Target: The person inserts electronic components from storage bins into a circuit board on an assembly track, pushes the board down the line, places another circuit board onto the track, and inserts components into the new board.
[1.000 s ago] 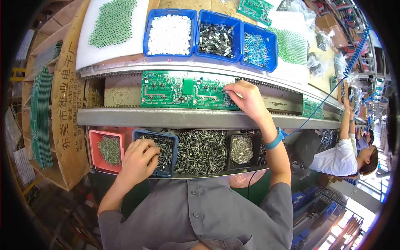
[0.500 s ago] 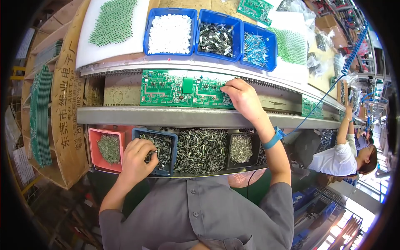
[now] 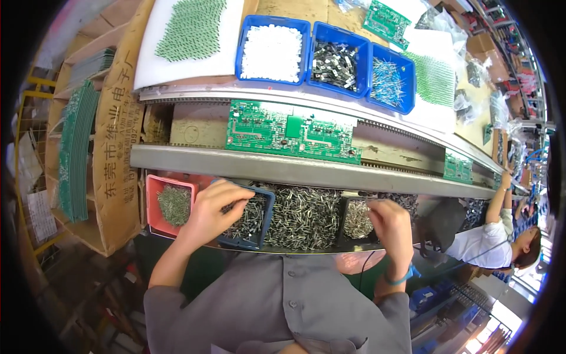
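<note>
My left hand [image 3: 213,213] hangs over a dark blue bin [image 3: 266,227] of small dark leaded parts [image 3: 250,223]. Its thumb and fingertips are pinched together; whatever may be between them is too small to make out. At the right, my right hand [image 3: 394,227] is closed in a pinch at a black bin [image 3: 343,239] of small silvery parts [image 3: 357,219]. What its fingertips hold, if anything, cannot be made out. Beyond both hands, a green circuit board [image 3: 259,127] lies between the conveyor rails, with small components on it and neither hand touching it.
A grey metal rail [image 3: 283,169] runs between bins and board. Nearby are a red bin [image 3: 152,206] and a heap of metal-legged parts [image 3: 303,218]. Three blue bins [image 3: 306,53] stand behind the conveyor. A cardboard box [image 3: 118,177] holds boards at left. A co-worker [image 3: 486,245] is at right.
My right hand has left the circuit board and come back toward me to the bin of silvery parts. My left hand stays by the dark blue bin, its fingertips slightly raised. The view has shifted.
</note>
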{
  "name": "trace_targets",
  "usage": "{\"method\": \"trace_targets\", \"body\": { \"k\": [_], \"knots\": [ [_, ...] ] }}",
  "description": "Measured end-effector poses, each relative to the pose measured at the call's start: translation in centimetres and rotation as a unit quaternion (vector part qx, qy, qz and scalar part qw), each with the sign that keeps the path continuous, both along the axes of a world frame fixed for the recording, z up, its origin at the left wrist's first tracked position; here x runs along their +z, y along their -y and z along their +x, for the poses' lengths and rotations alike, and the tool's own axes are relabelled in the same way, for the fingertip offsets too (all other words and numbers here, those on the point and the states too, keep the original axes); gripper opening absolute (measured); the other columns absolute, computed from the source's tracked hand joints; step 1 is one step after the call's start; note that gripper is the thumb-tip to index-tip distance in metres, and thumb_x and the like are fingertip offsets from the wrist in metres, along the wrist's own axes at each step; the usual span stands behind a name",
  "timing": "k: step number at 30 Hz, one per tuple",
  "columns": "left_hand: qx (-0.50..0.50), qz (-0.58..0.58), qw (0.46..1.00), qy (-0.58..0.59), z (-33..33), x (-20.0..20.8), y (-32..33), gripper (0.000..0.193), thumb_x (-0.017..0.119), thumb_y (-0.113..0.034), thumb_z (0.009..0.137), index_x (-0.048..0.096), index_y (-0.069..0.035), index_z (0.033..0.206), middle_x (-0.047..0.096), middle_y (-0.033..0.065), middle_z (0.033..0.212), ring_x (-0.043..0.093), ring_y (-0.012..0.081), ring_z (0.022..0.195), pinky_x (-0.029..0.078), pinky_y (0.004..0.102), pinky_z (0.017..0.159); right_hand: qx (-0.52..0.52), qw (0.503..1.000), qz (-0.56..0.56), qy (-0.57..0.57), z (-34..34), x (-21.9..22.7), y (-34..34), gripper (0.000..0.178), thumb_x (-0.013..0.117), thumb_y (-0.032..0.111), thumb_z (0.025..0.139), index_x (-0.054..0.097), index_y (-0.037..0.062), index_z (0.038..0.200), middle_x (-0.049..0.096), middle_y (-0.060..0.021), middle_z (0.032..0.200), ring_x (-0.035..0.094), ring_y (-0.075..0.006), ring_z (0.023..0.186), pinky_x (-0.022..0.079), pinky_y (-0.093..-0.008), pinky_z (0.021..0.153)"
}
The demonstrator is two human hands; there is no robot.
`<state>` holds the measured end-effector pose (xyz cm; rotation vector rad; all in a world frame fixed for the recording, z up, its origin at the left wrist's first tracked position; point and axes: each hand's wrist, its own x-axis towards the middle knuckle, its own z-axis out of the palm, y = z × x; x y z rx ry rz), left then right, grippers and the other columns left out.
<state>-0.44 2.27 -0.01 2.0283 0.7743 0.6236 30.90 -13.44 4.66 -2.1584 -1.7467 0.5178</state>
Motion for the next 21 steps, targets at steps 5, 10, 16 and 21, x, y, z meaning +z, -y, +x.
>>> {"method": "trace_targets", "body": {
  "k": [5, 10, 16, 21],
  "knots": [
    [0.046, -0.072, 0.996, 0.018, 2.8, -0.2, -3.5, 0.011, 0.07, 0.0, 0.079, 0.068, -0.002, 0.09, 0.069, 0.0091, 0.087, 0.064, 0.0218, 0.076, 0.051, 0.0307, 0.066, -0.068, 0.996, -0.055, 0.024, -1.3, -2.3, 3.7, 0.026, 0.073, 0.003, 0.071, 0.064, 0.0047, 0.095, 0.061, -0.0116, 0.091, 0.061, -0.0331, 0.075, 0.049, -0.0389, 0.065],
    [0.025, 0.074, 0.997, 0.023, 5.4, -1.5, -7.4, 0.011, 0.071, -0.004, 0.077, 0.066, -0.002, 0.087, 0.068, 0.0077, 0.09, 0.062, 0.0256, 0.085, 0.048, 0.0362, 0.075, -0.112, 0.992, -0.053, 0.027, -2.3, -3.7, 4.6, 0.033, 0.072, 0.001, 0.069, 0.063, 0.0068, 0.101, 0.057, -0.0107, 0.093, 0.061, -0.0318, 0.078, 0.05, -0.0384, 0.065],
    [0.011, 0.2, 0.978, -0.065, 7.2, -2.8, -9.1, 0.011, 0.071, -0.014, 0.079, 0.066, -0.008, 0.087, 0.064, 0.0031, 0.092, 0.057, 0.0231, 0.096, 0.039, 0.0374, 0.084, -0.115, 0.993, -0.027, -0.013, -1.9, -4.5, 5.1, 0.019, 0.07, -0.001, 0.07, 0.063, 0.0037, 0.088, 0.057, -0.0106, 0.084, 0.06, -0.0314, 0.074, 0.05, -0.0388, 0.063],
    [0.013, 0.241, 0.966, -0.089, 7.6, -3.1, -9.4, 0.011, 0.071, -0.015, 0.078, 0.065, -0.01, 0.085, 0.064, 0.0008, 0.093, 0.056, 0.0209, 0.096, 0.037, 0.037, 0.084, -0.117, 0.992, -0.016, -0.039, -1.7, -5.0, 5.3, 0.01, 0.068, -0.001, 0.072, 0.061, 0.0021, 0.079, 0.056, -0.0109, 0.082, 0.06, -0.0315, 0.071, 0.049, -0.0388, 0.061]
  ]
}}
